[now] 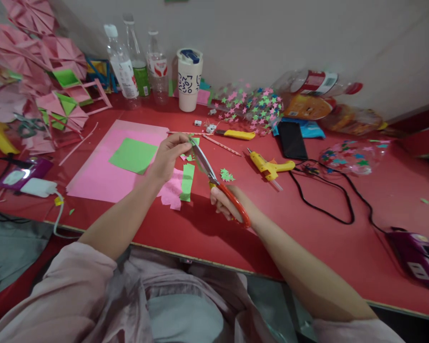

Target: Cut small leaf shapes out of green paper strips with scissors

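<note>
My right hand [222, 201] is closed around the red handles of the scissors [204, 161], whose blades point up and to the left. At the blade tips, my left hand [169, 155] pinches a small piece of green paper [196, 141], partly hidden by fingers and blades. Beneath them lie a green paper strip [187, 183] and a ragged pink paper piece [173, 186]. A small heap of green paper cutouts [226, 175] sits just right of the blades. Left of my left hand, a green sheet [133, 155] rests on a larger pink sheet [96, 174].
Behind the hands lie a yellow utility knife [238, 135] and patterned sticks [221, 145]. A yellow glue gun [270, 166], a phone [292, 140] and a black cord are to the right. Bottles [123, 71], a tumbler [188, 85] and bags of paper stars [264, 105] line the wall. Pink paper crafts [62, 112] crowd the left.
</note>
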`<control>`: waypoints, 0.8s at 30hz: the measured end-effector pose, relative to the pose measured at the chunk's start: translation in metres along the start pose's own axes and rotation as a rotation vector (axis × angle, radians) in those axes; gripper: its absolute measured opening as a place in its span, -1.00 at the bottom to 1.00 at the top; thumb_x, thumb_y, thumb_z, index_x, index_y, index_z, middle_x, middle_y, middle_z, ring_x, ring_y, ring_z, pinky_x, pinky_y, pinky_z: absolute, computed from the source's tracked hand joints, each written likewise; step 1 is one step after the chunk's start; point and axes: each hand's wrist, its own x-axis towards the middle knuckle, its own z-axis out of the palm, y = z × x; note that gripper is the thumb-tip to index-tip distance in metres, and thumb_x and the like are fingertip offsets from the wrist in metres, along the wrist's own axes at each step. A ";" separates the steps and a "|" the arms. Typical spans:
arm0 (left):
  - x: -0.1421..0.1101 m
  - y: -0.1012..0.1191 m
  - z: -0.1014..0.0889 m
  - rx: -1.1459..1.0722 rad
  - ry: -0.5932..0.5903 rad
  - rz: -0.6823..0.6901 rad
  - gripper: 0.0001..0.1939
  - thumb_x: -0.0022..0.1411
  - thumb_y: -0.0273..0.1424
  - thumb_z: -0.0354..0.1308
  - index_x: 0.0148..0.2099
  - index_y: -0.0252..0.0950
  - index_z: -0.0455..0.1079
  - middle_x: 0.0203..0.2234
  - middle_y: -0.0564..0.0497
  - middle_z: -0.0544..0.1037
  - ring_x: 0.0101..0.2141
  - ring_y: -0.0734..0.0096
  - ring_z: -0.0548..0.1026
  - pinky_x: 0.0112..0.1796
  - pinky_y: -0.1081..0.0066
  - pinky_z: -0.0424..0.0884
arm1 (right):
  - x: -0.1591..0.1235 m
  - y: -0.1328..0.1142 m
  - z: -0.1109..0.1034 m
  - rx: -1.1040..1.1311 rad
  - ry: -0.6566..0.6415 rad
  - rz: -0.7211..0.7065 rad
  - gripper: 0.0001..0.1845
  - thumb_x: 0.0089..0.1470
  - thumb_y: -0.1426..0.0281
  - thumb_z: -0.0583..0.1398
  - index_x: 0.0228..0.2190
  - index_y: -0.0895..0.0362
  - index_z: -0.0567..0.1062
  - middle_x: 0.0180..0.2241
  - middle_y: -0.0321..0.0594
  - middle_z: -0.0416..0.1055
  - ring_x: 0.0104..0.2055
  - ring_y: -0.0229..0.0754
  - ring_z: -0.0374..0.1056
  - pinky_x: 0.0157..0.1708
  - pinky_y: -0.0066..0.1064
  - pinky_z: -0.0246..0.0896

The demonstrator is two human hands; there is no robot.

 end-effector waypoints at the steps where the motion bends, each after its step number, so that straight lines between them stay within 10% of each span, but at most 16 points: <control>1: 0.000 0.000 0.000 0.003 -0.004 0.004 -0.90 0.04 -0.47 0.12 -0.51 -0.27 0.30 -0.61 0.14 0.31 -0.54 0.62 0.30 -0.46 0.52 0.26 | 0.000 0.000 0.000 0.002 -0.002 -0.005 -0.50 -0.01 -0.05 0.09 -0.61 0.13 0.30 -0.84 -0.46 0.09 -0.83 -0.39 0.07 -0.70 -0.48 0.16; 24: -0.017 0.009 0.025 0.183 0.122 0.054 -0.75 0.17 -0.46 0.04 -0.55 -0.27 0.13 -0.65 0.14 0.24 -0.54 0.59 0.24 -0.44 0.48 0.21 | -0.001 -0.001 0.006 0.015 0.028 0.017 -0.51 0.00 -0.04 0.08 -0.63 0.12 0.28 -0.87 -0.46 0.10 -0.84 -0.38 0.07 -0.71 -0.48 0.15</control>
